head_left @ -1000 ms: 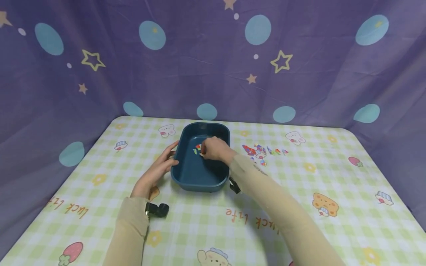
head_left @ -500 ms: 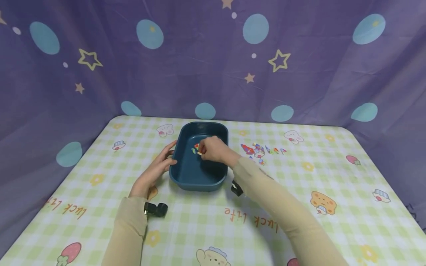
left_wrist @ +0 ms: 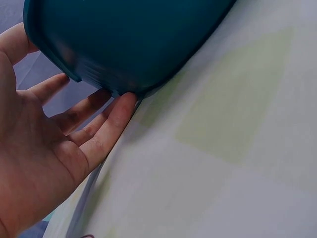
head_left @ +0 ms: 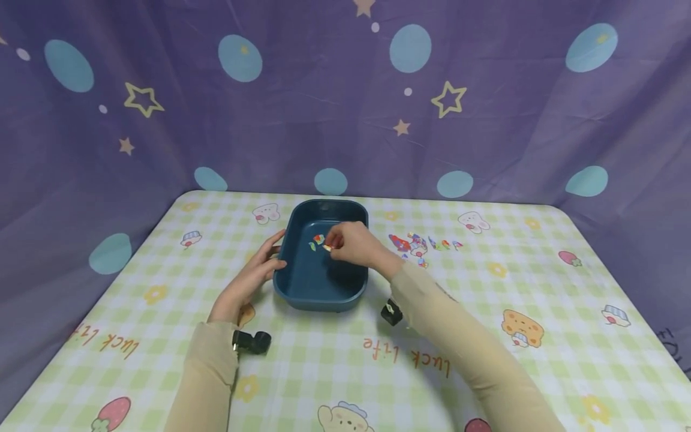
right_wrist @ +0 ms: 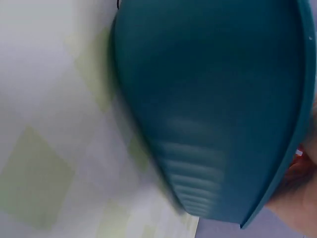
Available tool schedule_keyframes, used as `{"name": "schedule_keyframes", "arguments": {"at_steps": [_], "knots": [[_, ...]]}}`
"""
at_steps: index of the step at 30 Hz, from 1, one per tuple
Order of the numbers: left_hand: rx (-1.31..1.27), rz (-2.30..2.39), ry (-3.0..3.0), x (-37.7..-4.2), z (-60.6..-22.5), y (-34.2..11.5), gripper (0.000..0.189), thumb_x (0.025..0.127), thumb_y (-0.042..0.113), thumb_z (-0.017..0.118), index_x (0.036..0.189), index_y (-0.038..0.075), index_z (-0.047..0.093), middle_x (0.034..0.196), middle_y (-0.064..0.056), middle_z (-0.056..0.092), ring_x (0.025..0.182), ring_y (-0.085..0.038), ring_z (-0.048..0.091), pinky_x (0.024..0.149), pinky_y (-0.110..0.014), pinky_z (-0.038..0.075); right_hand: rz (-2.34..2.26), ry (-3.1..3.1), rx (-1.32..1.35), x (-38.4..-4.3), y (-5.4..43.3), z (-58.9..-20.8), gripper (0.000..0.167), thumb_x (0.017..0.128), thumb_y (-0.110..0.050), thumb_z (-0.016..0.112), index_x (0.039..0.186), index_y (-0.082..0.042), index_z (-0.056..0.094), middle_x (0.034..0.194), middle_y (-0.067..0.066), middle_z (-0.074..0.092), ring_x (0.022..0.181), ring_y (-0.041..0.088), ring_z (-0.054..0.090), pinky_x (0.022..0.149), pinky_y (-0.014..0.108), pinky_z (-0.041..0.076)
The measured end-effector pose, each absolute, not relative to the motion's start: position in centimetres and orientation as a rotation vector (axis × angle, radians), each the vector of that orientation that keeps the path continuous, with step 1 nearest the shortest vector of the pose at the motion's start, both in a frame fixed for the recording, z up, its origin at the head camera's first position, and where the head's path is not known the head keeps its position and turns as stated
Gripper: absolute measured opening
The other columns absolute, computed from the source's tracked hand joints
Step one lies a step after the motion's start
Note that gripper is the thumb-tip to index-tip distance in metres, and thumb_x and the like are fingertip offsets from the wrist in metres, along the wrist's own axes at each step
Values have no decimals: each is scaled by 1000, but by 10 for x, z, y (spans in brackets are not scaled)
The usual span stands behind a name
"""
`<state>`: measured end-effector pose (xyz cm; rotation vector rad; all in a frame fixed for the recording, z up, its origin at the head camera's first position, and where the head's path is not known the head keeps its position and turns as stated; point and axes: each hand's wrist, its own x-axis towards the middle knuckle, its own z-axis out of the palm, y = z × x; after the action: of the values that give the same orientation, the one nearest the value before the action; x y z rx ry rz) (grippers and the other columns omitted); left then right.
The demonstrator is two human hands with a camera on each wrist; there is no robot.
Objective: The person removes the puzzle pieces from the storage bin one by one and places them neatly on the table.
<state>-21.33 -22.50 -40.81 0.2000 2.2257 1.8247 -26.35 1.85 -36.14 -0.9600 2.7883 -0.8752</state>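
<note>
A deep dark teal plastic tub (head_left: 321, 303) stands on the table. My left hand (head_left: 254, 276) holds its left side, thumb over the rim and fingers against the outer wall. In the left wrist view several fingertips (left_wrist: 124, 101) touch the tub's outside near its base. My right hand (head_left: 353, 245) reaches into the tub and pinches a small pale and coloured scrap (head_left: 327, 248) between thumb and fingers. Beside it on the tub floor lie a red and blue scrap (head_left: 319, 239) and a green one (head_left: 312, 246). In the right wrist view the tub wall mostly hides this hand.
Several small bright scraps, red, blue and green, lie to the right of the tub, among them a larger red piece (head_left: 399, 243). A checked, printed cloth (head_left: 459, 384) covers the table. A purple curtain (head_left: 291, 132) hangs close behind and at the sides.
My right hand has lifted slightly and moved a little right inside the tub, with the pinched scrap showing more now. The left hand keeps its hold on the tub. The head view has shifted slightly.
</note>
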Motion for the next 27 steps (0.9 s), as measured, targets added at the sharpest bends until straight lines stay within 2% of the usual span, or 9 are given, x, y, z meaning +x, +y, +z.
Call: {"name": "schedule_keyframes", "arguments": {"at_steps": [12, 21, 27], "knots": [[215, 1829, 2225, -213, -408, -225, 67, 89, 14, 47, 146, 32, 16, 140, -17, 26, 124, -32, 35, 93, -39, 38, -1019, 2806, -1030, -260, 42, -361, 17, 73, -9, 64, 90, -10, 69, 85, 2, 60, 74, 10, 61, 68, 22, 48], [186, 1818, 2222, -213, -409, -225, 67, 88, 16, 47, 145, 35, 17, 140, -15, 26, 123, -32, 36, 96, -44, 36, -1089, 2813, -963, -253, 61, -359, 16, 74, -11, 64, 90, -12, 67, 81, -1, 63, 70, 8, 58, 64, 23, 47], [171, 1808, 2241, -212, -408, -224, 68, 88, 15, 47, 145, 35, 17, 140, -15, 26, 123, -32, 36, 96, -45, 36, -1108, 2858, -936, -249, 77, -355, 15, 75, -12, 65, 89, -13, 67, 81, -1, 64, 71, 10, 59, 67, 27, 47]]}}
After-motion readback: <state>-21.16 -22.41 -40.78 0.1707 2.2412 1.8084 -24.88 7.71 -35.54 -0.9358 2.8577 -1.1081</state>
